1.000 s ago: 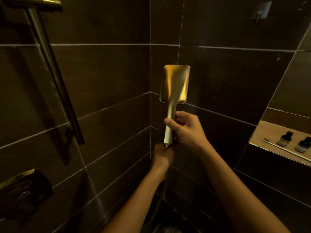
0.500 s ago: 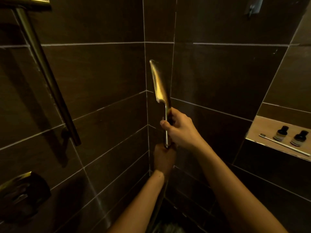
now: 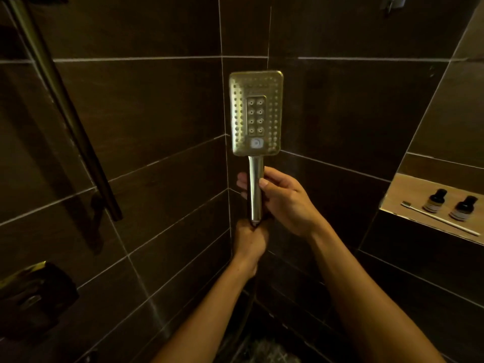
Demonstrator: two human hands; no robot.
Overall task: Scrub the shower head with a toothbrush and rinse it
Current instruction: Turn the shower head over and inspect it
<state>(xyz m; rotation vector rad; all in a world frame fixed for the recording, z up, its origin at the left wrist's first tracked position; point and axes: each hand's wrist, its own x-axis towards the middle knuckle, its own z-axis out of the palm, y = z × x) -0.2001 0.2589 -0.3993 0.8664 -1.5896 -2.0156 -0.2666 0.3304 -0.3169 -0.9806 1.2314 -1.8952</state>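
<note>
Shower head (image 3: pixel 256 113) is held upright before the corner, nozzles facing the camera, its handle gripped by the right hand (image 3: pixel 282 203) and its lower end by the left hand (image 3: pixel 248 242). Scrubbing seems not begun: the toothbrush (image 3: pixel 440 218) lies on the niche shelf (image 3: pixel 404 191); rinsing remains.

A brushed, gold-toned metal finish is being shown by the face of the shower head (image 3: pixel 256 112), while light is being reflected off its smoother, polished metal handle. The wall tiles (image 3: pixel 146 100) are being seen as dark and matt with a faint grain, the rail (image 3: pixel 62 106) as glossy metal, the niche shelf (image 3: pixel 404 195) as pale and smooth, the toothbrush (image 3: pixel 440 218) as white plastic, and the bottles (image 3: pixel 434 200) as dark and glossy.
</note>
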